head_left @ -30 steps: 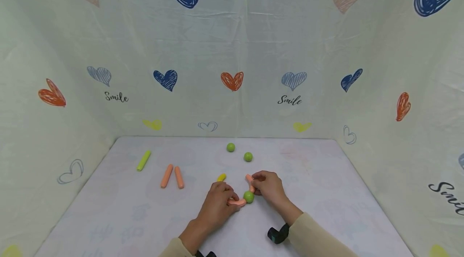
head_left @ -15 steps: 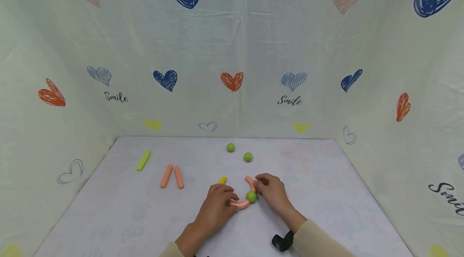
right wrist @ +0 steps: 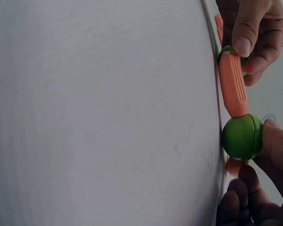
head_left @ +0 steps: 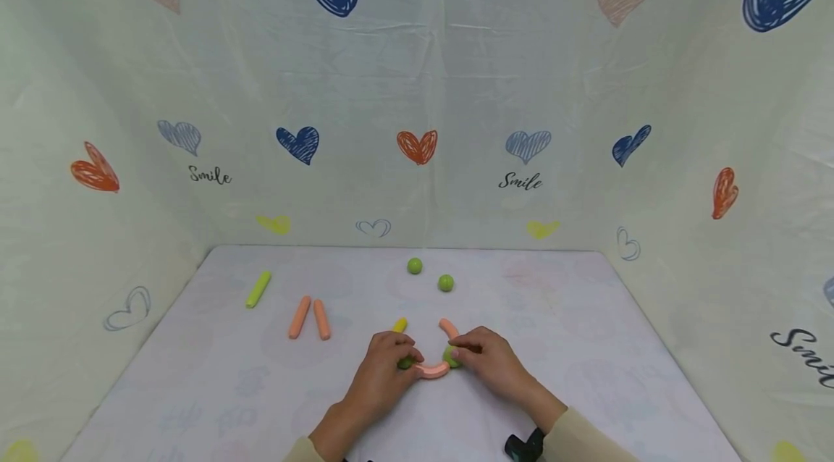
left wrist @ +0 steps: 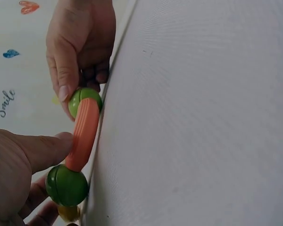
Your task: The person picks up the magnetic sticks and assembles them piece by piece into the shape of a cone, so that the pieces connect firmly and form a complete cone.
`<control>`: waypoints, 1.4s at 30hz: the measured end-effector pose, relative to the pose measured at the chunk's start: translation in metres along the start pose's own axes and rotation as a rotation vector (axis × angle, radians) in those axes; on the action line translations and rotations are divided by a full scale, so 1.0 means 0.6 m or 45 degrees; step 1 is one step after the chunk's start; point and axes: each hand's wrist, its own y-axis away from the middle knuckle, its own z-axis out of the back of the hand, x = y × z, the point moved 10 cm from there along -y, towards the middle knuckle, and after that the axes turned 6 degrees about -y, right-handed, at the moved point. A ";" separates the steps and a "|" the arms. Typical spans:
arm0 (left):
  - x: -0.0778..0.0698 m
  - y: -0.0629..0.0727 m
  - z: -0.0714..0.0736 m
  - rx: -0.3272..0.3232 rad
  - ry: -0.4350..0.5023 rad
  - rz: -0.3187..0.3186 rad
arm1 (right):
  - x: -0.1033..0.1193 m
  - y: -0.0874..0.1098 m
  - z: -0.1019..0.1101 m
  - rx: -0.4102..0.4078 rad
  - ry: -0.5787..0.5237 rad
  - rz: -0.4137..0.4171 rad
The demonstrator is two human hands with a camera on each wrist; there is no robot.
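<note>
In the head view my left hand point(head_left: 386, 369) grips a curved orange rod point(head_left: 432, 371) near its left end, where a green ball point(head_left: 405, 362) shows between the fingers. The left wrist view has my left thumb point(left wrist: 56, 146) pressed along the ribbed rod. At the rod's other end sits a second green ball point(right wrist: 241, 136), pinched by my right hand point(head_left: 493, 362). Another orange rod point(head_left: 448, 328) extends away from that ball, partly behind the right fingers. A yellow rod point(head_left: 400, 325) pokes out beyond the left hand, its near end hidden.
Two loose green balls point(head_left: 415, 266) lie toward the back of the white table point(head_left: 586, 346). On the left are two straight orange rods point(head_left: 300, 317) and a yellow-green rod point(head_left: 258, 290). A cloth printed with hearts surrounds the table's back and sides.
My right hand has come nearer, from the far orange rod to the green ball, covering part of it. The ball and curved rod have shifted slightly right. The left hand keeps its grip.
</note>
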 end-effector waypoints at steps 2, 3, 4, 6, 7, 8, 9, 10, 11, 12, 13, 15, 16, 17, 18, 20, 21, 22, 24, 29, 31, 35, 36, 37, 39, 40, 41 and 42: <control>0.000 -0.001 -0.004 0.025 -0.005 0.019 | 0.001 0.002 -0.001 0.039 -0.018 0.019; 0.000 -0.001 -0.005 0.036 -0.009 0.023 | 0.001 0.002 -0.001 0.052 -0.021 0.031; -0.001 -0.001 -0.007 0.044 -0.012 0.025 | 0.001 0.002 -0.001 0.062 -0.036 0.039; -0.002 0.000 -0.008 0.052 -0.018 0.031 | 0.001 0.003 -0.001 0.076 -0.055 0.056; -0.004 0.000 -0.008 0.050 -0.023 0.028 | 0.001 0.003 -0.001 0.078 -0.069 0.062; -0.004 0.000 -0.008 0.046 -0.027 0.025 | 0.000 0.004 -0.001 0.080 -0.077 0.062; -0.005 0.001 -0.007 0.038 -0.032 0.013 | -0.001 0.004 -0.001 0.076 -0.087 0.060; -0.006 0.001 -0.006 0.032 -0.031 0.008 | -0.003 0.005 -0.001 0.075 -0.102 0.054; -0.007 0.002 -0.005 0.027 -0.029 0.004 | -0.004 0.006 -0.001 0.075 -0.117 0.047; -0.008 0.002 -0.004 0.023 -0.030 0.000 | -0.006 0.007 -0.001 0.075 -0.132 0.039; -0.009 0.002 -0.003 0.019 -0.027 -0.004 | -0.007 0.007 -0.001 0.075 -0.148 0.031; -0.009 0.003 -0.002 0.012 -0.027 -0.017 | -0.009 0.008 -0.002 0.073 -0.172 0.019; -0.009 0.003 -0.002 0.015 -0.026 -0.014 | -0.010 0.008 -0.002 0.071 -0.176 0.018; -0.010 0.004 -0.001 0.014 -0.029 -0.017 | -0.009 0.008 -0.002 0.069 -0.180 0.018; -0.010 0.004 0.000 0.012 -0.029 -0.022 | -0.009 0.008 -0.002 0.068 -0.181 0.020; -0.010 0.005 0.001 0.011 -0.030 -0.029 | -0.008 0.008 -0.003 0.061 -0.183 0.024; -0.009 0.005 0.001 0.011 -0.030 -0.030 | -0.007 0.008 -0.003 0.058 -0.182 0.025; -0.009 0.005 0.002 0.009 -0.031 -0.031 | -0.007 0.007 -0.002 0.052 -0.180 0.026; -0.009 0.004 0.003 0.005 -0.030 -0.034 | -0.006 0.007 -0.002 0.040 -0.177 0.026; -0.008 0.002 0.004 0.000 -0.032 -0.036 | -0.005 0.006 -0.001 0.010 -0.165 0.028; -0.007 0.002 0.005 -0.003 -0.031 -0.036 | -0.005 0.005 -0.001 0.003 -0.164 0.028; -0.007 0.003 0.008 -0.013 -0.021 -0.036 | -0.006 0.005 0.000 -0.013 -0.160 0.030; -0.007 0.003 0.010 -0.015 -0.016 -0.034 | -0.007 0.005 0.000 -0.017 -0.159 0.030; -0.007 0.003 0.010 -0.015 -0.012 -0.029 | -0.007 0.005 0.000 -0.020 -0.160 0.033; -0.006 0.003 0.013 -0.015 0.002 -0.021 | -0.007 0.005 0.001 -0.024 -0.160 0.040; -0.005 0.003 0.013 -0.015 0.006 -0.014 | -0.006 0.005 0.001 -0.025 -0.157 0.046; -0.003 0.002 0.013 -0.012 0.010 -0.006 | -0.006 0.005 0.001 -0.024 -0.155 0.051; -0.002 0.002 0.014 -0.010 0.020 0.000 | -0.005 0.005 0.002 -0.022 -0.157 0.055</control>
